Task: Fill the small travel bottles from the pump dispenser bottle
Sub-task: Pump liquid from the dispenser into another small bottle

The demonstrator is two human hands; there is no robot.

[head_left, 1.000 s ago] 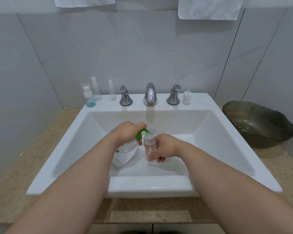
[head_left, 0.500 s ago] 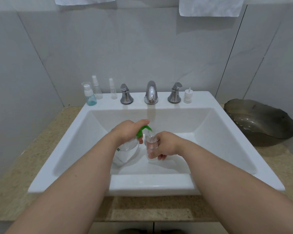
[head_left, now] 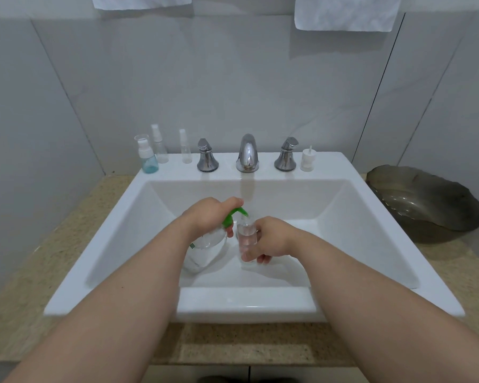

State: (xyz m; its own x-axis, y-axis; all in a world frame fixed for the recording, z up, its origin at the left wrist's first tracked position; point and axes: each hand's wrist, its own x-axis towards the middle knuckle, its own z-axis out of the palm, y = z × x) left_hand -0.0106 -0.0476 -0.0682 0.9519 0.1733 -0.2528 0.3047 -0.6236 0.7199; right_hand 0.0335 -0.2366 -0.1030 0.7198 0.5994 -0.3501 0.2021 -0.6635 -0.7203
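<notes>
Nothing shifted, left hand hides pump head

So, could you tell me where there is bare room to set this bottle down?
Bare: the ledge corner right of the white pump cap, and the counter left of the sink. Crowded: the ledge's left end, with three small bottles.

Bare left forearm, bare right forearm, bare wrists, bare left grip and right grip
</notes>
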